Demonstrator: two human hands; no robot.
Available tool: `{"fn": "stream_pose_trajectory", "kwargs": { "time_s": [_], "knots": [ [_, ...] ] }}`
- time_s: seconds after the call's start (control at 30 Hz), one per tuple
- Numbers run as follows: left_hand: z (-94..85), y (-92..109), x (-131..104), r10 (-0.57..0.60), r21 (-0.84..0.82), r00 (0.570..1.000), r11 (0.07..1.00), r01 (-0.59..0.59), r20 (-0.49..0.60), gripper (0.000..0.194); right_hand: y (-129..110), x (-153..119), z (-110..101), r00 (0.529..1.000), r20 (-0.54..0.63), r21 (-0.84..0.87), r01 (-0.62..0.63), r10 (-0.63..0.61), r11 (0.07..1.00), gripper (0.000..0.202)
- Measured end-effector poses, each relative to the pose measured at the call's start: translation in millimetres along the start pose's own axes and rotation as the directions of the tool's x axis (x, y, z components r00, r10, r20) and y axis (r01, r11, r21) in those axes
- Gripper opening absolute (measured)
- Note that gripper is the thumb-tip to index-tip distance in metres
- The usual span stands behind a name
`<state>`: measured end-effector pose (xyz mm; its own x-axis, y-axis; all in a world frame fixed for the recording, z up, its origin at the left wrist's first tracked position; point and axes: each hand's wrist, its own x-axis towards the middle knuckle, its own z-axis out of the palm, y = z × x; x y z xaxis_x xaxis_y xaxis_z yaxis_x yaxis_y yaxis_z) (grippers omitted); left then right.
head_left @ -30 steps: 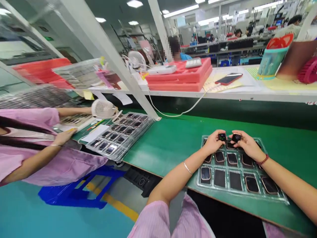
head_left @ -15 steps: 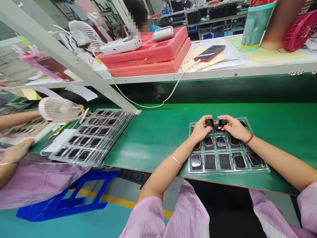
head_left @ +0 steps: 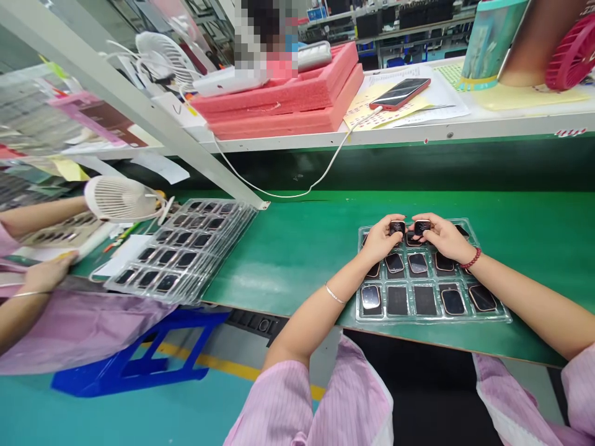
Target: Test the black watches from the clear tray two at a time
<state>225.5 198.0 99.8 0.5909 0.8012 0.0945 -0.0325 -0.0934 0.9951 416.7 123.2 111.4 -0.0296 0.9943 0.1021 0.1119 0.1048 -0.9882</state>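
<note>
My left hand is closed on a small dark watch screen, above the back rows of a clear plastic tray. Close beside it, my right hand grips another dark watch screen. Both screens are raised over the tray and stand apart from each other. Several similar screens lie in the tray's compartments, such as one at the front left. Two front-row compartments hold no screen. My fingers hide part of the back row.
At the left, stacked clear trays with screens stand near a white fan and a co-worker's hands. A shelf post slants down to the green table. The shelf bears red foam and a phone.
The camera view has shifted slightly, moving the scene a little to the right. Both hands still hold their screens over the tray, with slightly changed finger positions.
</note>
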Motion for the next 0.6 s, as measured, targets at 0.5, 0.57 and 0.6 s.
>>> {"fn": "stream_pose_trajectory", "kwargs": {
  "time_s": [0.5, 0.57, 0.6],
  "knots": [
    [0.8, 3.0, -1.2, 0.003, -0.023, 1.000, 1.000, -0.003, 0.019, 0.043, 1.2, 0.8, -0.7, 1.000, 0.015, 0.002, 0.005, -0.005, 1.000, 0.041],
    [0.8, 2.6, -0.9, 0.025, -0.003, 1.000, 1.000, -0.025, 0.016, 0.049, 1.1, 0.9, -0.6, 1.000, 0.020, 0.001, 0.013, -0.013, 1.000, 0.043],
    [0.8, 2.6, -0.7, 0.031, 0.006, 0.999, 0.999, -0.031, 0.014, 0.052, 0.9, 0.9, -0.5, 1.000, 0.024, 0.001, 0.019, -0.019, 1.000, 0.045]
  ]
}}
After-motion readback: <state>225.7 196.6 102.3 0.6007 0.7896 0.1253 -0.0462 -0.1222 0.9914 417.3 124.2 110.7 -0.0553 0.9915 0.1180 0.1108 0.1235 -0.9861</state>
